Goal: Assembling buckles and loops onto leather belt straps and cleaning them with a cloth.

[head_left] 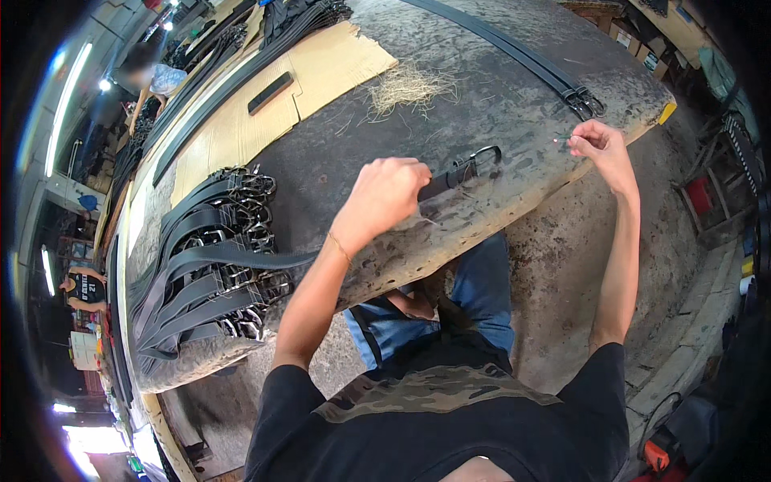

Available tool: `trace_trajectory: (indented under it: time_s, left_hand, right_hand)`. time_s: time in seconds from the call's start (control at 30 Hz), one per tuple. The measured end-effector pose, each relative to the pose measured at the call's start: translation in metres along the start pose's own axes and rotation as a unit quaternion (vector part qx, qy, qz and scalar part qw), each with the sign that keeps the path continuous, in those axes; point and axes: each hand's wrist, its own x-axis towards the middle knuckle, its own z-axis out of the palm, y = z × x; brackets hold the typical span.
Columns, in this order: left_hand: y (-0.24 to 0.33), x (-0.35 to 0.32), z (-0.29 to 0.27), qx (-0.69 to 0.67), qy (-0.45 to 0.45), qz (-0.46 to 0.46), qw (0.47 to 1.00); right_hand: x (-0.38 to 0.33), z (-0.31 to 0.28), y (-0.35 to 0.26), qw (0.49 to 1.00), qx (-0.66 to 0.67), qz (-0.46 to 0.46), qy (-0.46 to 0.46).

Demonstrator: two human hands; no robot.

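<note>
A dark leather belt (441,184) lies across the tabletop near its front edge, its metal buckle (487,154) pointing away to the right. My left hand (385,193) is closed round the strap just short of the buckle. Beyond that hand the strap seems to run left, to the belt pile. Off to the right, past the table's edge, my right hand (604,153) pinches a tiny thing with a pinkish tip, too small to name. The hand is near the buckled end of other dark belts (514,50) laid across the far right.
A heap of belts with buckles (217,257) fills the table's left end. Pale thread-like scraps (412,87) lie beside cardboard (329,68), which carries a black block (271,93). More straps stretch along the far left. Two people (157,79) are at the left. The worn table (321,145) has a rounded front edge.
</note>
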Motion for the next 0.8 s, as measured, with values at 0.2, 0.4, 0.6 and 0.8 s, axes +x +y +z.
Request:
trace_trajectory:
  time_s: [0.2, 0.4, 0.6, 0.8]
  left_hand:
    - [-0.022, 0.012, 0.034, -0.052, 0.014, -0.066, 0.996]
    - [-0.023, 0.019, 0.048, -0.168, 0.077, -0.094, 0.978]
    - [-0.020, 0.026, 0.058, -0.179, 0.082, -0.091, 0.976]
    - [-0.021, 0.022, 0.071, -0.154, 0.166, -0.036, 0.973]
  right_hand:
    - [0.005, 0.024, 0.009, 0.993, 0.101, 0.010, 0.058]
    - [0.018, 0.048, 0.011, 0.984, 0.165, 0.030, 0.061]
    - [0.019, 0.113, -0.022, 0.966, 0.243, 0.009, 0.093]
    - [0.019, 0.167, -0.014, 0.983, 0.162, -0.026, 0.086]
